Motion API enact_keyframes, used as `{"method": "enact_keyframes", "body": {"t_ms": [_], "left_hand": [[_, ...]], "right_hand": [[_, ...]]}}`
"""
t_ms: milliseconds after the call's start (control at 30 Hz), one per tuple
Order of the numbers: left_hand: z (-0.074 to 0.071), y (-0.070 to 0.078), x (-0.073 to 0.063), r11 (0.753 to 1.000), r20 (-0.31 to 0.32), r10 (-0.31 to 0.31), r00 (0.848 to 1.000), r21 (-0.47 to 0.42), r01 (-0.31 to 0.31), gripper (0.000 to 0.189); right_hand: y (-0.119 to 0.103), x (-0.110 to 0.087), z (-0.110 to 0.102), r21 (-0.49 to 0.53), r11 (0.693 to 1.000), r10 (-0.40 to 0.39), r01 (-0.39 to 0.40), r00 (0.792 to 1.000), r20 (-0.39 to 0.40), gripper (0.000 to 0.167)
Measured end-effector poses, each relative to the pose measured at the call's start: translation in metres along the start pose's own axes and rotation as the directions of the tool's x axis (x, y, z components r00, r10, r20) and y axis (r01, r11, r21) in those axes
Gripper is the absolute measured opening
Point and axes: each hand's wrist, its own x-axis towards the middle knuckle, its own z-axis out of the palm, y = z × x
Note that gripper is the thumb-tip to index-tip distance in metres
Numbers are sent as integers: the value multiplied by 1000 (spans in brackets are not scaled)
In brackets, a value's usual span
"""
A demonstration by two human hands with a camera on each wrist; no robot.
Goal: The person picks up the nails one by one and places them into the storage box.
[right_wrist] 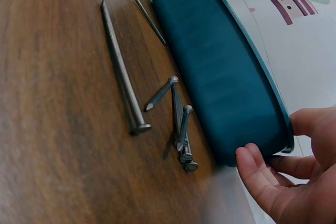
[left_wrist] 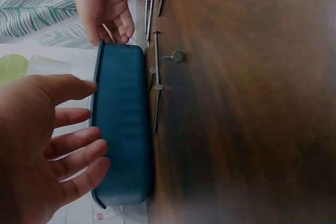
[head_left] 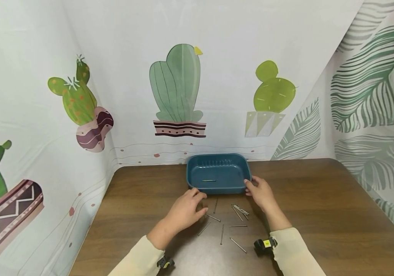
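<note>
Plainly, the tray (head_left: 222, 190) is a deep blue-green, oblong with rounded corners, a thin lip around the top and faintly ribbed sides. It sits upright on the brown wooden table (head_left: 138, 195), just beyond the left hand (head_left: 185, 210) and to the left of the right hand (head_left: 262, 194). The right hand pinches the tray's near corner on its own side, thumb at the lip and fingers against the wall. The left hand is loosely spread and holds nothing, its fingertips close to the other near corner; whether they touch it, I cannot tell.

One nail (head_left: 208, 180) lies flat inside the tray, ahead of the left hand. Between the hands, grey metal nails with round heads and pointed tips lie scattered: a small heap (head_left: 241, 210) just left of the right hand, a single nail (head_left: 214, 218) beside the left thumb, others nearer the person.
</note>
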Motion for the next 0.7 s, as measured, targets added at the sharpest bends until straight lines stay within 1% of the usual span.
{"method": "enact_keyframes", "body": {"t_ms": [100, 200, 333, 467, 600, 700], "left_hand": [[4, 0, -3, 1000, 42, -5, 999, 11, 5, 38], [7, 0, -5, 1000, 74, -6, 997, 8, 6, 30], [8, 2, -9, 1000, 117, 10, 993, 7, -11, 23], [9, 4, -13, 1000, 180, 17, 984, 19, -21, 24], [5, 10, -16, 1000, 245, 8, 970, 17, -12, 25], [3, 15, -18, 1000, 269, 6, 963, 20, -12, 25]], "right_hand": [[0, 0, 0, -6, 1000, 0, 0, 1000, 1, 50], [0, -1, 0, -9, 1000, -1, 1, 1000, 1, 49], [-1, -1, 0, -14, 1000, -1, 1, 1000, -3, 49], [-1, -1, 0, -12, 1000, 1, -1, 1000, -1, 49], [-1, -1, 0, -9, 1000, 4, -4, 1000, 1, 50], [-1, -2, 0, -12, 1000, 4, -4, 1000, 1, 50]]}}
